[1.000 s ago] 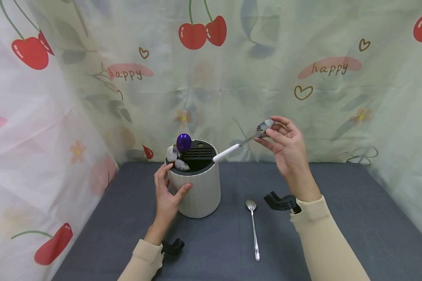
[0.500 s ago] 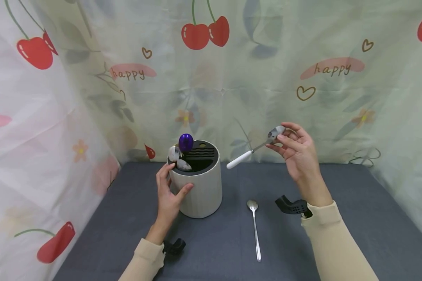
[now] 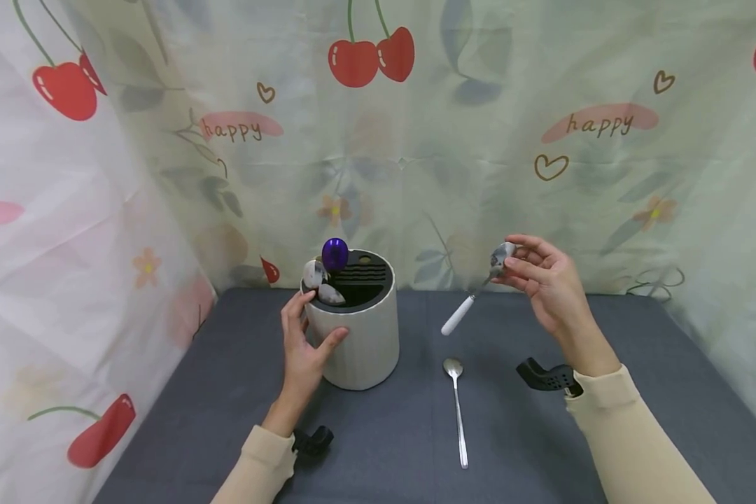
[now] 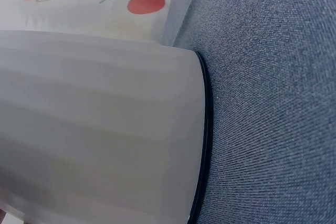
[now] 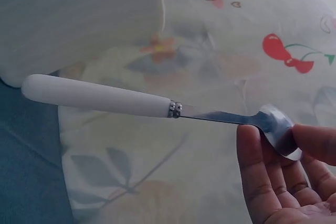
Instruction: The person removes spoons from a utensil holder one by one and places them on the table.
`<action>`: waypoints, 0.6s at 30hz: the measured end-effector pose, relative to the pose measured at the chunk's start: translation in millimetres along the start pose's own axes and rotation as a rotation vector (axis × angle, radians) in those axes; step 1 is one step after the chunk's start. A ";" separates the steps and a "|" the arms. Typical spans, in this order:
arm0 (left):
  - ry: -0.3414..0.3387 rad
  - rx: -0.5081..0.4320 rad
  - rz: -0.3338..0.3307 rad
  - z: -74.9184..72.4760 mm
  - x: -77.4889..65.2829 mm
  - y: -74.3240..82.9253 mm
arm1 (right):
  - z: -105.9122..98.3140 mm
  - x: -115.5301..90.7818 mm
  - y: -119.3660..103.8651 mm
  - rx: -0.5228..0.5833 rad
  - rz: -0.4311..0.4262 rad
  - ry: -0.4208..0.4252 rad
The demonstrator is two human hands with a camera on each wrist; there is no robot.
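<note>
Right now, the right hand (image 3: 544, 280) pinches the metal bowl of a white-handled spoon (image 5: 152, 106), thumb opposing fingertips; grip narrow; handle points down toward 7–8 o'clock in the head view, its tip free. The spoon sits between 2 and 3 o'clock from the off-white ribbed cylindrical holder with a black slotted top (image 3: 364, 350), apart from it; left hand (image 3: 301, 364) holds the holder, grip wide, thumb on the front wall, fingertips near the rim at 8–9 o'clock.

Inside the holder's rim: glossy purple oval head (image 3: 335, 255) at 11 o'clock; two silvery spoon bowls (image 3: 331, 295) at 8 to 10; slim all-metal spoon (image 3: 458, 406) lies at 4 o'clock from the holder, bowl toward 12, on dark grey-blue cloth (image 3: 403, 448).
</note>
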State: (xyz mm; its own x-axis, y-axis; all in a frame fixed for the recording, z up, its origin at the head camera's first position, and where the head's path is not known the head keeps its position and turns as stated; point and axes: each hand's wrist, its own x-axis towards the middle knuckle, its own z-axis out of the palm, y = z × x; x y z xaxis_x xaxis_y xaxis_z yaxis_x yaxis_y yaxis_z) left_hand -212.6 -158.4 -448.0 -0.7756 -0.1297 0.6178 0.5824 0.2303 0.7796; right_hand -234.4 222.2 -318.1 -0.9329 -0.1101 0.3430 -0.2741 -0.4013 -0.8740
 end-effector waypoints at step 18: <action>-0.002 0.004 -0.006 -0.9 0.2 2.1 | -23.9 -5.8 13.5 -0.325 0.180 -0.103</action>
State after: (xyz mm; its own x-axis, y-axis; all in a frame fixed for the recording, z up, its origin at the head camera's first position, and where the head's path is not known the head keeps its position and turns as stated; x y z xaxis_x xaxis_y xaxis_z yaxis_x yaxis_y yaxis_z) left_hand -211.3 -158.8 -446.1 -0.7798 -0.1293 0.6125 0.5764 0.2334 0.7831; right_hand -238.3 239.2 -340.1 -0.9489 -0.2500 0.1927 -0.1834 -0.0601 -0.9812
